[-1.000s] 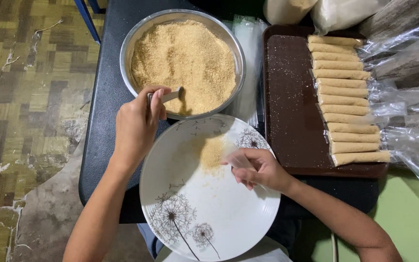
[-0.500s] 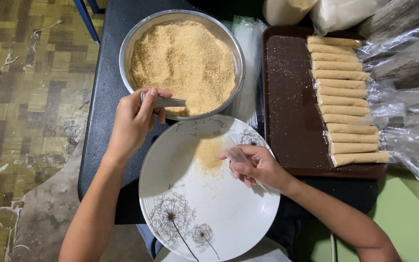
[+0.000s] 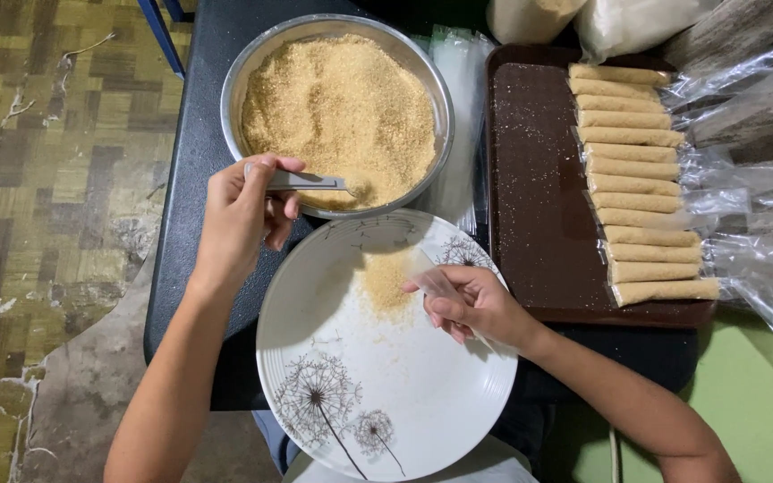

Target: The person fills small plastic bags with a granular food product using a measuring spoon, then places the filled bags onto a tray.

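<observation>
A person's left hand grips a spoon, its tip in the metal bowl of brown crumbs. The right hand pinches a clear wrapper over the white plate.

We see our two arms bare from elbow to fingertips, with no sleeves, gloves, rings, bracelets or watch on either. Our left hand and right hand show short, unpainted nails; the forearms are slender and smooth.
</observation>
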